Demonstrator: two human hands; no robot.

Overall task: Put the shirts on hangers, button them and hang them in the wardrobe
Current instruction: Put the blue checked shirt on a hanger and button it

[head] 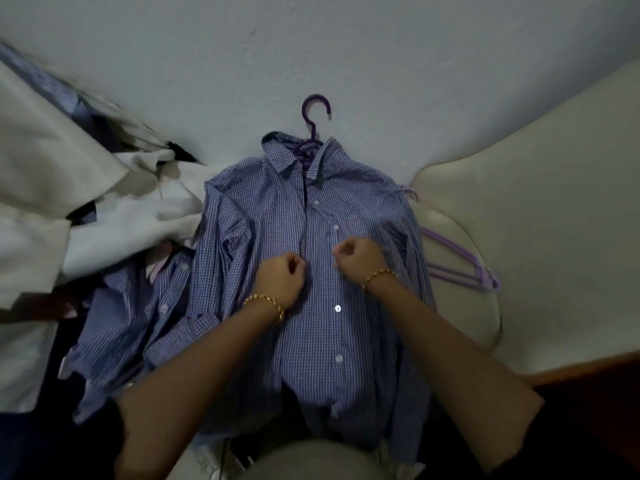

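Sheet (381,64): left hand (282,277), right hand (358,259) apparently pinch shirt (270,209); hanger (313,112) half-hidden.

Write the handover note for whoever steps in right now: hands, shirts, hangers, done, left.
Left hand pinches the checked shirt at its front edge, mid-chest. Right hand pinches the opposite edge, by the buttons.
Shirt lies flat on the purple hanger, hook past the collar. Spare hangers to its right; more shirts heaped to its left.
Done: hanger in.
Left: front gapes above the hands; button it, hang it, then the heap. No wardrobe in view.
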